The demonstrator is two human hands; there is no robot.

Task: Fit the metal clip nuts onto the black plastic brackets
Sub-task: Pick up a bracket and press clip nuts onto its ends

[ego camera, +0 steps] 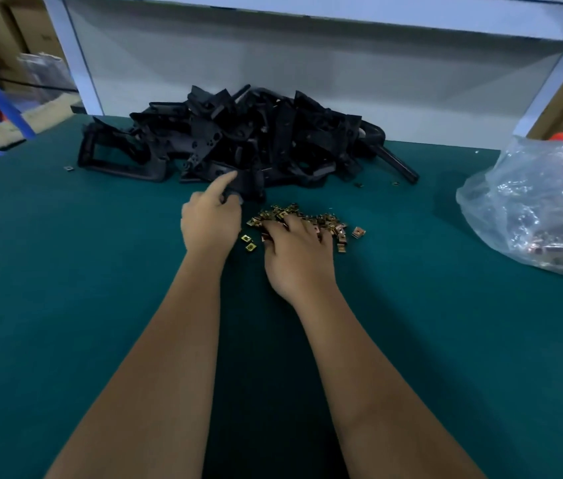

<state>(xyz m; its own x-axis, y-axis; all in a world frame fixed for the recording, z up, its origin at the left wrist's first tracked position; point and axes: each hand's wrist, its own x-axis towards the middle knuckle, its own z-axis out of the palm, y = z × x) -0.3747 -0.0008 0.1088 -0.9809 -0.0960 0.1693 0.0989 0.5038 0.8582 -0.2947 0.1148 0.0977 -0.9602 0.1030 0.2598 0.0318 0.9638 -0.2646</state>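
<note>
Reaching forward with both bare arms across a green table (66, 305), you worked at the near edge of two heaps. Your left hand (209, 223) gripped the end of one black bracket (245, 188) at the front of a big tangled pile of black plastic brackets (238, 136), thumb and curled fingers around it while the index finger pointed ahead along its top. Your right hand (294, 250) lay palm down, fingers spread, on a small heap of brass-coloured metal clip nuts (328, 221) just to the right of that bracket — whether the fingertips had pinched one up could not be told, since the nuts hid them.

A few loose nuts lay scattered around, some between your hands and a few beside the bracket pile. At the right sat a clear plastic bag (532, 202), apparently holding more of them.

No bracket visibly carried a nut and no finished stack was set apart, so the job seemed at or near its beginning — one bracket in hand, a nut being chosen, and the whole pile left to do.
</note>
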